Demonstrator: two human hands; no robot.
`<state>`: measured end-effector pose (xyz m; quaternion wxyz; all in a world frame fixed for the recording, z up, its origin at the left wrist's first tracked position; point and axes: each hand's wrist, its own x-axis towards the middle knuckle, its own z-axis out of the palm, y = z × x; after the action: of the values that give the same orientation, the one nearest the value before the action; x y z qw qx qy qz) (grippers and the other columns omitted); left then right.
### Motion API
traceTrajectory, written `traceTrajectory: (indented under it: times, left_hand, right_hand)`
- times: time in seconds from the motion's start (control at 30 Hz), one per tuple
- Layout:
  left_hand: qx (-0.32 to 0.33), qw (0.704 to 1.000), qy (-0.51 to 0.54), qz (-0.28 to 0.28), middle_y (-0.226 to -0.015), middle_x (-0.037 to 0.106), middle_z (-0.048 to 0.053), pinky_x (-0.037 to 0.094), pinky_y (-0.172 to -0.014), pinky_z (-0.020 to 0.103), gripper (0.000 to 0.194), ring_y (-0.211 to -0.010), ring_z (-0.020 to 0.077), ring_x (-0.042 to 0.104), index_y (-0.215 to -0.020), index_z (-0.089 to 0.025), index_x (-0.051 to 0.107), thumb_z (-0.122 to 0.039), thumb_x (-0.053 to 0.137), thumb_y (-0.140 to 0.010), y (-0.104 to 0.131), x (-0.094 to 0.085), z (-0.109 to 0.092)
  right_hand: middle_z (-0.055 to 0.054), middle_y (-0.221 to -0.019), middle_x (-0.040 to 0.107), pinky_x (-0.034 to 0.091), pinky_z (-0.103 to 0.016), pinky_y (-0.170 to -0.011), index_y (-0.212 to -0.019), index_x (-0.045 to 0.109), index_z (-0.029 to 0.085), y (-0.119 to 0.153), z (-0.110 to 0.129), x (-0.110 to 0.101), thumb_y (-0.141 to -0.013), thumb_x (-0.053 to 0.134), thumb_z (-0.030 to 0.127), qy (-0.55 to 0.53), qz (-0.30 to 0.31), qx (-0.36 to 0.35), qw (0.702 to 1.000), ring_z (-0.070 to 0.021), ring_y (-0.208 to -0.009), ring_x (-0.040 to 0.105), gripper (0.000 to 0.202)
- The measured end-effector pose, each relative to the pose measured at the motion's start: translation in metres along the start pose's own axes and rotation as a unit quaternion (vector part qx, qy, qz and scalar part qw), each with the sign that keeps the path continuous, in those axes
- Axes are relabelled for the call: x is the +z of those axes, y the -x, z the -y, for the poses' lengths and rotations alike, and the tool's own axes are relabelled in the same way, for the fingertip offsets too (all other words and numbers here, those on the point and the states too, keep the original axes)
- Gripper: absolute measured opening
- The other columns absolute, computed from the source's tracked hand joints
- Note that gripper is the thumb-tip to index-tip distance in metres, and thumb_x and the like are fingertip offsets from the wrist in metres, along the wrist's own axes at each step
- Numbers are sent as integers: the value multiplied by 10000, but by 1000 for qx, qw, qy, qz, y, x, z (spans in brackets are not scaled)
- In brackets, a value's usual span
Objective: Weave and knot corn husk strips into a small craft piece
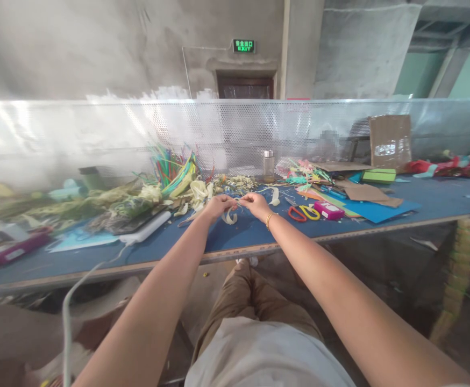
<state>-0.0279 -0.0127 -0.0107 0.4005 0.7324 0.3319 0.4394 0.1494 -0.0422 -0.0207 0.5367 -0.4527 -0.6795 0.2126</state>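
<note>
Above the table's front part, my left hand [219, 206] and my right hand [256, 203] meet, their fingertips pinched and almost touching. Between them is a thin pale strip, too small to make out well. A curled cream-coloured strip [230, 218], like dried husk, shows just below the fingers; whether it is part of the held piece I cannot tell. Another pale curl [275, 196] lies beyond my right hand. Scissors [304, 213] with red and yellow handles rest to the right, beside a magenta box [329, 210].
A glass bottle [268, 167] stands behind my hands, before the perforated metal screen [243, 129]. Coloured stems [174, 169] and pale scraps [239, 184] are heaped left and centre. At right lie blue sheets [384, 211] and cardboard [374, 194]. A white power strip [146, 228] trails its cable off the left front edge.
</note>
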Motion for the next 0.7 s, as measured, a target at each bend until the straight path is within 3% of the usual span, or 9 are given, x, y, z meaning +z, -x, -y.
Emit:
traceTrajectory:
  times: [0.3, 0.6, 0.7]
  left_hand:
    - [-39, 997, 68, 3, -724, 689, 83, 410, -541, 266, 375, -560, 127, 542, -774, -127, 693, -481, 725, -652, 3, 4, -8]
    - [-59, 990, 131, 2, -803, 701, 92, 487, -658, 299, 323, -716, 185, 636, -872, -135, 701, -327, 731, -614, 0, 4, -4]
    - [-40, 993, 111, -30, -826, 695, 69, 477, -691, 301, 379, -725, 172, 621, -953, -154, 702, -287, 725, -599, -2, 3, -3]
  right_hand:
    - [-19, -731, 688, 437, -234, -646, -747, 654, 169, -4, -7, 1, -742, 605, 313, -6, -14, 9, 1000, -128, -664, 584, 152]
    - [-11, -691, 669, 423, -226, -610, -713, 634, 170, -2, -4, 0, -764, 565, 356, 8, -22, 17, 1000, -123, -635, 561, 205]
    - [-15, -692, 669, 426, -230, -627, -691, 623, 170, -2, -4, 0, -769, 565, 350, 1, -28, 18, 999, -124, -637, 566, 204]
